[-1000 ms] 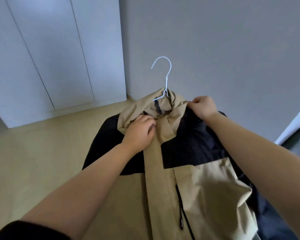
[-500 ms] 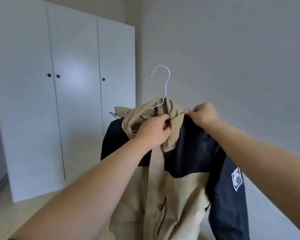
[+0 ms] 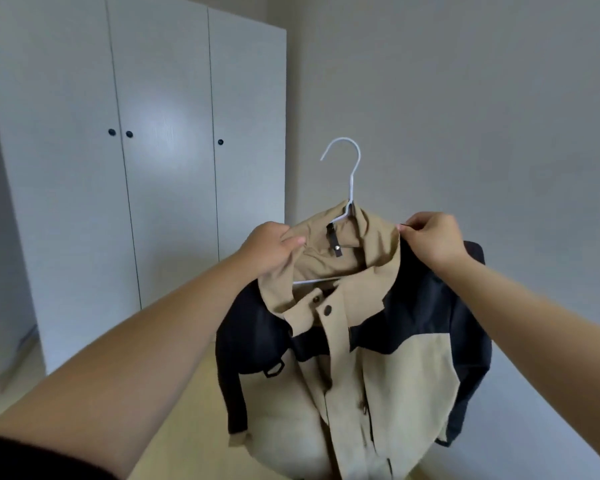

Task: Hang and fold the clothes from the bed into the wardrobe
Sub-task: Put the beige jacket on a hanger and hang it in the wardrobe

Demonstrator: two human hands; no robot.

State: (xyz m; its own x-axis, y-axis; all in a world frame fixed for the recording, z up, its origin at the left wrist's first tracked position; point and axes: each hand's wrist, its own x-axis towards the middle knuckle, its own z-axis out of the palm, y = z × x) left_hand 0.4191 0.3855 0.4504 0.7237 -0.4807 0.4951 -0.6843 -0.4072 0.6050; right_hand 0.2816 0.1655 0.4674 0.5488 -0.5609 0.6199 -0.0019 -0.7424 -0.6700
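Far left I've got the white wardrobe (image 3: 160,161), all three doors closed, small dark knobs on them. Moving right, my left hand (image 3: 269,249) is bunched around the tan collar of the jacket (image 3: 378,358) on its left side. The jacket's held up in mid-air in front of the grey wall (image 3: 465,98), beige and navy, riding on a white wire hanger (image 3: 350,178) with the hook poking up. My right hand (image 3: 433,239) pinches the collar's right edge.

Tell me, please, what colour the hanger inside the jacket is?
White; the hanger shows best in the head view, its hook against the grey wall.
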